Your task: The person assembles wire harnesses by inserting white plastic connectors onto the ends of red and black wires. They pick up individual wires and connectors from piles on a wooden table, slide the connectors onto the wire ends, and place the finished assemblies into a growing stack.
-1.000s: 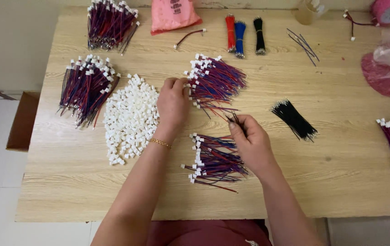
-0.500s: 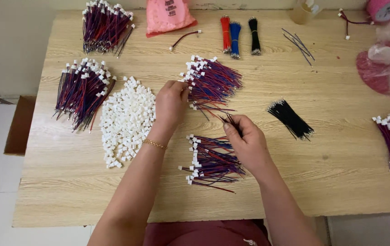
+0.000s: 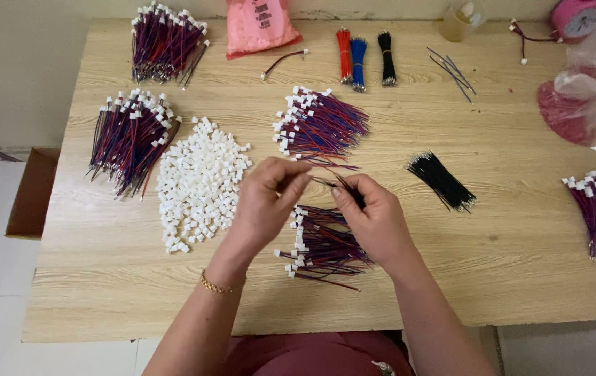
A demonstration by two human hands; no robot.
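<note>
The thin dark wires [image 3: 327, 182] now sit pinched between both my hands, lifted just above the table — a second ago my left hand [image 3: 264, 202] was up at the bundle of red-and-blue leads with white plugs [image 3: 320, 127] and my right hand [image 3: 374, 217] was alone by the wires. So I judge the picking is over and the fitting together is in hand. Both hands are nearly closed, fingertips pressed on the wire ends; whether a white plug is already between my left fingers I cannot tell. Right under them lies the smaller heap of finished leads [image 3: 322, 244], and just to the left the pile of loose white housings [image 3: 199, 182]. A black wire bunch [image 3: 441, 181] lies to the right. The wooden table [image 3: 507, 278] carries more bundles at its far-left corner and right edge — beyond it, pale floor tiles and a cardboard box [image 3: 30, 195].
</note>
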